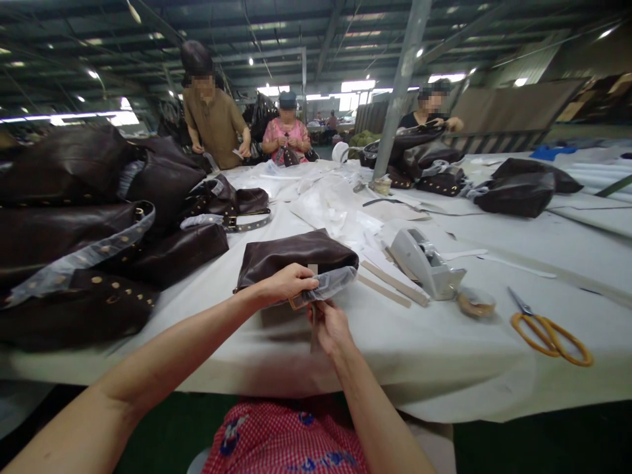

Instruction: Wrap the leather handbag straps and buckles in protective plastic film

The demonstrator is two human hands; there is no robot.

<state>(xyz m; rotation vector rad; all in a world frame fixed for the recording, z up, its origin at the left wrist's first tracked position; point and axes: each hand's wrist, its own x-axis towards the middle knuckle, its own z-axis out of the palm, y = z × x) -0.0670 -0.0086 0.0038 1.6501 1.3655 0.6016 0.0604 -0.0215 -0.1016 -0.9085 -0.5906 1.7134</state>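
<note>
A dark brown leather bag (296, 258) lies on the white-covered table (444, 342) straight in front of me. My left hand (286, 283) is closed over its near edge, fingers pinching a strip wrapped in clear plastic film (330, 283). Just below it, my right hand (328, 326) is closed on the lower end of a thin strip hanging from that edge. What exactly the right fingers pinch is too small to make out.
Stacked brown studded bags (83, 250) fill the left side. A grey tape dispenser (427, 263), flat cardboard strips (392, 283), a tape roll (474, 303) and orange-handled scissors (550, 332) lie to the right. Three people work at the far edge; more bags (518, 187) lie there.
</note>
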